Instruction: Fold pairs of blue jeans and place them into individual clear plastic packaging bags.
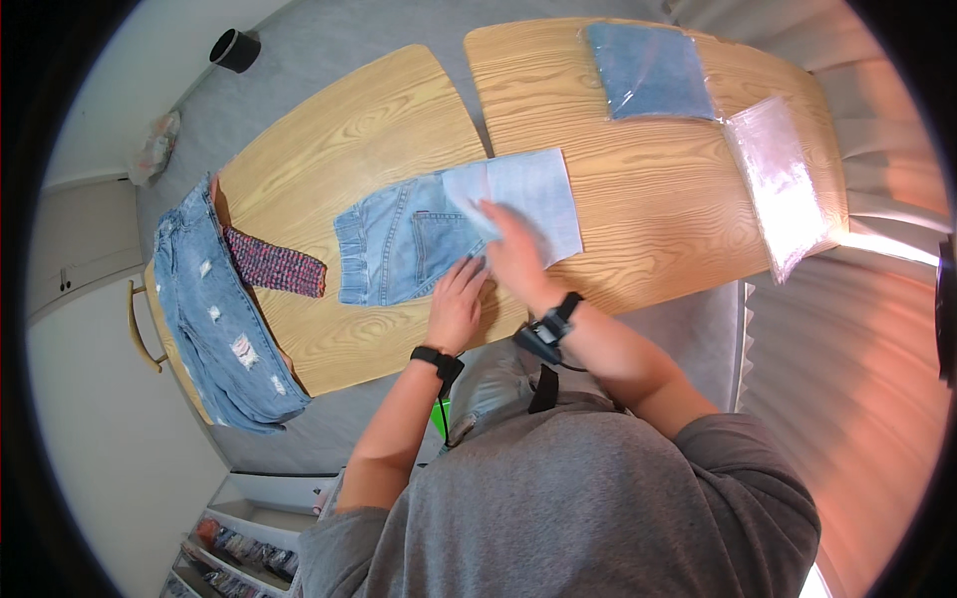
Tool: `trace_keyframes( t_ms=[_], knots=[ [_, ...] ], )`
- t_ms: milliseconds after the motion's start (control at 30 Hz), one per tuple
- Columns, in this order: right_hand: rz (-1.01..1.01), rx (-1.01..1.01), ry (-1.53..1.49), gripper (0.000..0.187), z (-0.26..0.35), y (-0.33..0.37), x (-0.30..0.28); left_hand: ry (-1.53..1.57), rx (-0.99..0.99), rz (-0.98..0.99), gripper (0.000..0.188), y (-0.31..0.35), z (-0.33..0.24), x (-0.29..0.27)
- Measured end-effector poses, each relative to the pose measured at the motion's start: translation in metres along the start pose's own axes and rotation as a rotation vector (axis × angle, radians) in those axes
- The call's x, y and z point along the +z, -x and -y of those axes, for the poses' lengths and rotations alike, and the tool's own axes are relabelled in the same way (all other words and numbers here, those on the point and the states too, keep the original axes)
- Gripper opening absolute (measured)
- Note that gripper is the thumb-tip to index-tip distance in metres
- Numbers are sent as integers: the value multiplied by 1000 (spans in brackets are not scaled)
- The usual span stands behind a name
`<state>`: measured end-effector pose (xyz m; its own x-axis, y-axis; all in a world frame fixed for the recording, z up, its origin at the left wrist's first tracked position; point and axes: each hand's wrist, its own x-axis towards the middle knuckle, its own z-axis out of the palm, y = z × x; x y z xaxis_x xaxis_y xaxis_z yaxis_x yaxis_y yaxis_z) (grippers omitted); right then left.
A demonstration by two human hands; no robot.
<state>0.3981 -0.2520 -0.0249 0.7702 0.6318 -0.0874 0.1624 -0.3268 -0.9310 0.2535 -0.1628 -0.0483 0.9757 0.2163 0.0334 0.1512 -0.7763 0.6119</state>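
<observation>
A pair of light-blue jeans point(394, 239) lies folded on the wooden table in front of me, its gathered elastic waistband toward the left and a back pocket facing up. The paler folded leg part point(543, 194) extends to the right. My left hand point(459, 299) rests on the near edge of the jeans, fingers stretched out and lying flat. Over the paler leg part is my right hand point(516, 257), blurred by motion, its fingertips at the edge of the folded layer. Whether those fingers pinch the cloth is unclear. Both wrists wear black straps with small devices.
Ripped blue jeans point(219, 309) drape over the table's left end beside a dark, pink-flecked knitted piece point(279, 263). A clear bag with blue folded cloth point(653, 70) and a shiny clear plastic packet point(783, 189) lie on the right. A gap point(469, 95) separates the far tabletops.
</observation>
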Motion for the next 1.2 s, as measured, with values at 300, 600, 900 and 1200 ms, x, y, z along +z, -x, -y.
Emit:
trace_keyframes(
  t_ms=[300, 600, 900, 1200],
  knots=[
    [-305, 245, -880, 70, -62, 13, -214, -319, -157, 164, 61, -16, -2, 32],
    [-363, 468, -355, 60, -183, 11, -268, -437, -261, 159, 64, -31, -24, 41],
    [-124, 15, 338, 34, -172, -81, -296, -495, -306, 165, 65, -31, -23, 50],
    [-83, -18, 344, 41, -167, -74, -310, -519, -332, 169, 66, -30, -21, 56]
  ],
)
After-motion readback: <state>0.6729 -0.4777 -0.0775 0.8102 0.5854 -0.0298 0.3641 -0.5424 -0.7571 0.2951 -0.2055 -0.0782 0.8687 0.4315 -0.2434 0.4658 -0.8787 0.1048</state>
